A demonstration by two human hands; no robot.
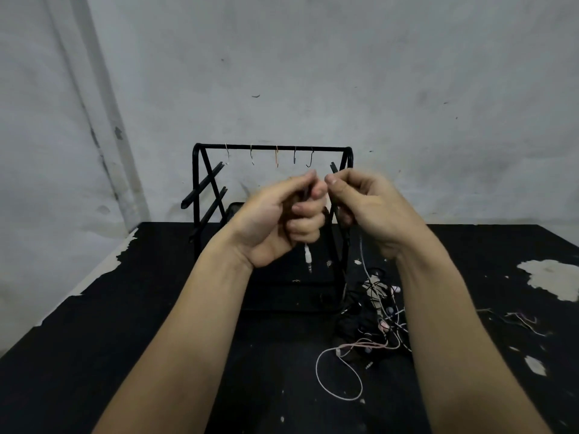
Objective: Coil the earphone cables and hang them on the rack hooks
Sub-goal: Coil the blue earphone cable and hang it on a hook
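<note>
Left hand (282, 214) and right hand (366, 205) grip a cable (363, 261), hiding the rack (200, 183); tangled earphones (376, 314) beside.

No readable text or label shows, though the view is blurry.

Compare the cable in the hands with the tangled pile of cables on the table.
The held cable is lifted off the table, gripped by the left hand and right hand; the pile lies loose on the table. The held cable dangles a white plug; the pile is knotted, mixing white, pink and dark strands. Neither hangs on the hooks.
</note>
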